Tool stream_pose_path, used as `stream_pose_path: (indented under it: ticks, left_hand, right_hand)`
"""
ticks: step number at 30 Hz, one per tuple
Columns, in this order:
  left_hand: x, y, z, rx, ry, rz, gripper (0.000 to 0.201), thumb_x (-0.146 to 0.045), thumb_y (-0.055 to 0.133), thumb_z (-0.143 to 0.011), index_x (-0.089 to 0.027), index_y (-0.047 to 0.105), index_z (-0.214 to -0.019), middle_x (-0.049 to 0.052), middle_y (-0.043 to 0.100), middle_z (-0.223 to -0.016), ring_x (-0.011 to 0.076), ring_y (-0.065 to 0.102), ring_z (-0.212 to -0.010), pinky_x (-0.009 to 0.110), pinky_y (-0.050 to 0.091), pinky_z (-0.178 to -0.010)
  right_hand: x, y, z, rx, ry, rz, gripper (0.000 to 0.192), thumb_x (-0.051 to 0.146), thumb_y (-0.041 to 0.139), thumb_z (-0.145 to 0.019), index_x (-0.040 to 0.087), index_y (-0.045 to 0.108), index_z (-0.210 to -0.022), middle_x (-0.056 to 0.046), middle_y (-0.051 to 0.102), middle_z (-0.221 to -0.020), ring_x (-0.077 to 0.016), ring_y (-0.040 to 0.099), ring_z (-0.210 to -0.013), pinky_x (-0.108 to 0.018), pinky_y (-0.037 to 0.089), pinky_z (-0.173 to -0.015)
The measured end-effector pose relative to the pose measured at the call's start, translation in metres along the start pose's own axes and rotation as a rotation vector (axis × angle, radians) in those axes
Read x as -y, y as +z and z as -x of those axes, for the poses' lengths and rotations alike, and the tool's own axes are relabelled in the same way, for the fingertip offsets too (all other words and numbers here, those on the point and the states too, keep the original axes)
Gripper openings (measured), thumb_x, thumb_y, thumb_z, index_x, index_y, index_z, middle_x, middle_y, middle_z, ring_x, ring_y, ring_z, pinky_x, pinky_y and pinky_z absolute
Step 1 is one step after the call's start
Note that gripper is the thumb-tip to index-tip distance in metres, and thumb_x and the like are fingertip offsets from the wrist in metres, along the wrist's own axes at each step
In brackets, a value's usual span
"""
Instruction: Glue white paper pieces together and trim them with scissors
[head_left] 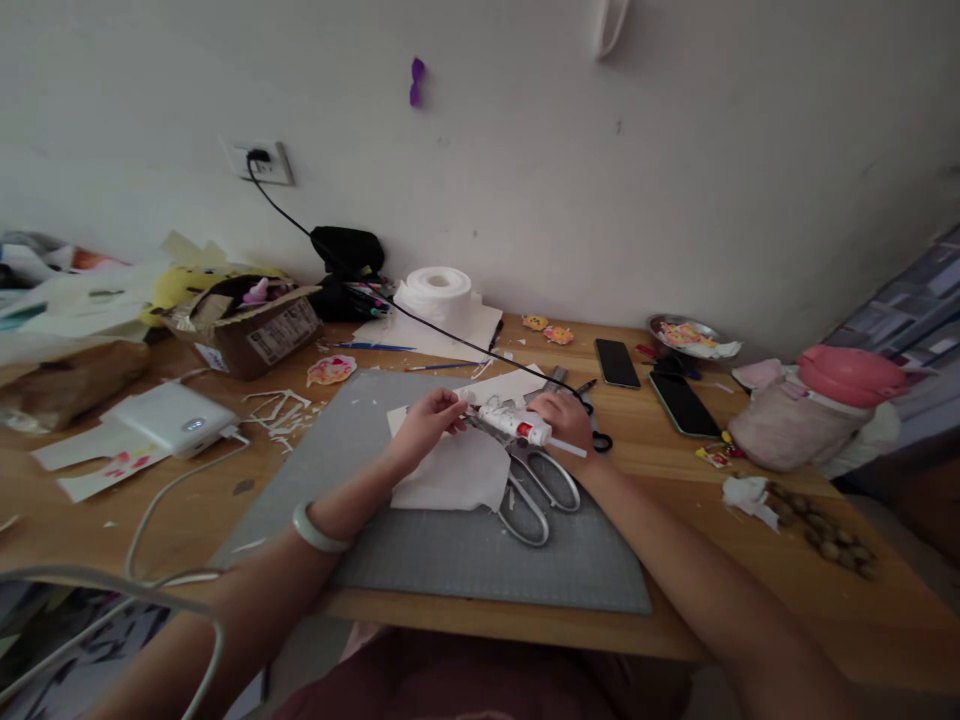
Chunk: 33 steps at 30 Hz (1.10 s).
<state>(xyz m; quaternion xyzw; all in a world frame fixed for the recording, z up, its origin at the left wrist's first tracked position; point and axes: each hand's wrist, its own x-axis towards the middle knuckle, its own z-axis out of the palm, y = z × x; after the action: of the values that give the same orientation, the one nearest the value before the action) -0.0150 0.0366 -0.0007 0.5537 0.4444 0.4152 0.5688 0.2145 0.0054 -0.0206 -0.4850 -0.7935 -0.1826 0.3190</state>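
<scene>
My right hand (564, 418) is wrapped round a white hot glue gun (510, 418), with a glue stick (568, 447) poking out of its back end. The gun's nozzle points left, close to my left hand (429, 425). My left fingers pinch something small and whitish, too small to make out. Below the gun lie grey-handled scissors (536, 500), their blades partly hidden. White paper (450, 470) rests under them on the grey cutting mat (480, 560). A black cord runs from the wall outlet (262, 163) to my right hand.
At the left are a white power bank (178, 418), paper scraps (281, 415) and a cardboard box (255, 325). A tissue roll (435, 292) stands at the back. To the right lie two phones (617, 363), a metal bowl (686, 333) and a pink-topped bottle (795, 420).
</scene>
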Motion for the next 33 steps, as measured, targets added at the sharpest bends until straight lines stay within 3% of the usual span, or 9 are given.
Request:
stream_pose_path:
  ticks: [9,17,24,33]
  left_hand:
    - [0.001,0.001,-0.003,-0.064,-0.089,0.148,0.015,-0.023,0.067,-0.066,-0.017,0.053,-0.067,-0.004,0.059,-0.057,0.0086,0.059,-0.055,0.023,0.049,-0.063]
    - [-0.004,0.001,0.000,-0.067,-0.165,0.326,0.013,-0.013,0.063,-0.071,-0.016,0.052,-0.064,-0.002,0.061,-0.058,0.0071,0.059,-0.055,0.020,0.050,-0.065]
    - [-0.007,0.002,0.000,-0.108,-0.266,0.470,0.016,-0.007,0.055,-0.079,-0.013,0.056,-0.064,0.002,0.062,-0.060,0.0062,0.059,-0.054,0.017,0.049,-0.062]
    - [-0.008,0.003,0.001,-0.120,-0.251,0.442,0.012,-0.010,0.056,-0.077,-0.015,0.054,-0.066,0.001,0.062,-0.063,0.0063,0.058,-0.055,0.018,0.049,-0.064]
  right_hand:
    - [-0.002,-0.005,0.001,-0.098,-0.204,0.034,0.024,0.030,0.046,-0.090,0.021,0.068,-0.087,-0.006,0.067,-0.086,-0.0188,0.050,-0.077,-0.032,0.034,-0.072]
    - [-0.001,-0.006,0.001,-0.134,-0.241,0.041,0.024,0.028,0.045,-0.090,0.022,0.068,-0.087,-0.005,0.067,-0.087,-0.0192,0.050,-0.080,-0.032,0.035,-0.073]
    - [0.001,-0.006,0.000,-0.173,-0.228,0.022,0.029,0.032,0.042,-0.092,0.021,0.068,-0.086,-0.005,0.068,-0.085,-0.0190,0.049,-0.078,-0.032,0.035,-0.073]
    - [-0.004,-0.002,0.002,-0.040,-0.130,-0.015,0.022,0.033,0.050,-0.088,0.022,0.069,-0.087,-0.006,0.068,-0.089,-0.0191,0.052,-0.080,-0.033,0.036,-0.074]
